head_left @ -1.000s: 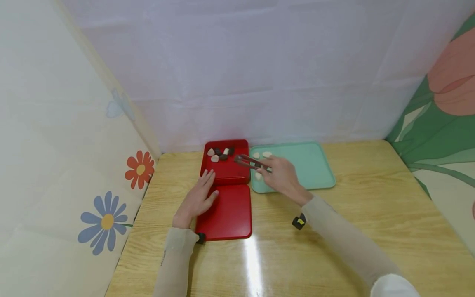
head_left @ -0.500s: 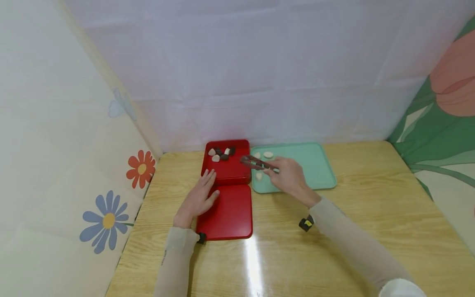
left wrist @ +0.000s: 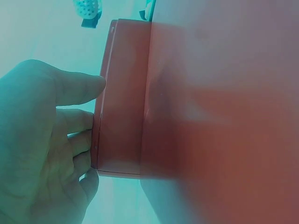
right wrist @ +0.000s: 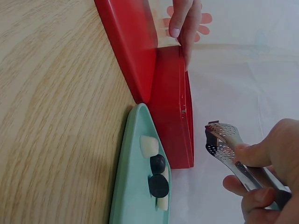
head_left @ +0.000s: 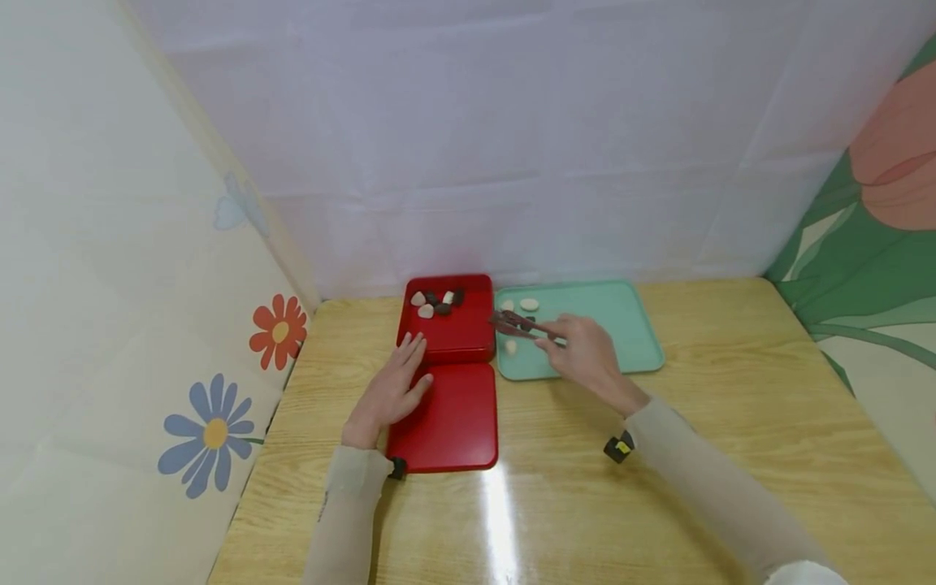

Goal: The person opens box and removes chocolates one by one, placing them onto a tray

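Note:
My right hand [head_left: 585,349] grips metal tongs [head_left: 522,327] with perforated heads, held over the left part of the mint-green tray [head_left: 621,333]. Something dark [right wrist: 212,141] shows between the tong heads in the right wrist view; its kind is unclear. On the tray lie white pebble-like pieces [right wrist: 149,146] and dark ones [right wrist: 159,185]. Left of it stands a red box [head_left: 457,349], holding several pale and dark pieces [head_left: 442,309] toward the back. My left hand [head_left: 387,398] rests its fairly straight fingers on the box's front left edge; the left wrist view shows the thumb touching it too.
A flat red lid-like panel [head_left: 453,431] lies in front of the red box. The wooden table [head_left: 556,504] reaches to a white cloth backdrop [head_left: 512,162]. Flower-printed sheets [head_left: 215,435] stand at both sides.
My right hand and the tongs have moved right, from the red box's right side to over the green tray. My left hand has stayed in place on the box.

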Demonstrator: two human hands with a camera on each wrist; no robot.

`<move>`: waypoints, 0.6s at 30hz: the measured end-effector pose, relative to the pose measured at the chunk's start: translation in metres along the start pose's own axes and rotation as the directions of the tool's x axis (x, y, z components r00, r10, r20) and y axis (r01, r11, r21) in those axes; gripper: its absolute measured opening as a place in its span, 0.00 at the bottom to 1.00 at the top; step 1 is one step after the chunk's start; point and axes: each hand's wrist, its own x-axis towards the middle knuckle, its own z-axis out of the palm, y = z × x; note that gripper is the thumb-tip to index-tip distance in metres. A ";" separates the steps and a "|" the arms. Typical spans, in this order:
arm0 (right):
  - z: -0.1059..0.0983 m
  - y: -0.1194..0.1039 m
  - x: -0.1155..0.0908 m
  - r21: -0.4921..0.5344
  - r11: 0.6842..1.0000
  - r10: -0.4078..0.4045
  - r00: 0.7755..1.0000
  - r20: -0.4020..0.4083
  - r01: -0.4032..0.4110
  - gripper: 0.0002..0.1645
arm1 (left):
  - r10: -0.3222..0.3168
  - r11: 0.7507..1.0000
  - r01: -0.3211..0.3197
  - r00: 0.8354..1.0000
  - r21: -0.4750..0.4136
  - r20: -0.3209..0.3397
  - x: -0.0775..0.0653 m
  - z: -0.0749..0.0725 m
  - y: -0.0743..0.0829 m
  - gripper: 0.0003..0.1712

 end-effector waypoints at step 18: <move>0.000 0.021 -0.017 -0.013 1.000 0.000 1.000 -0.012 0.000 0.15 | -0.005 1.000 0.005 1.000 0.004 0.005 0.000 -0.001 0.001 0.43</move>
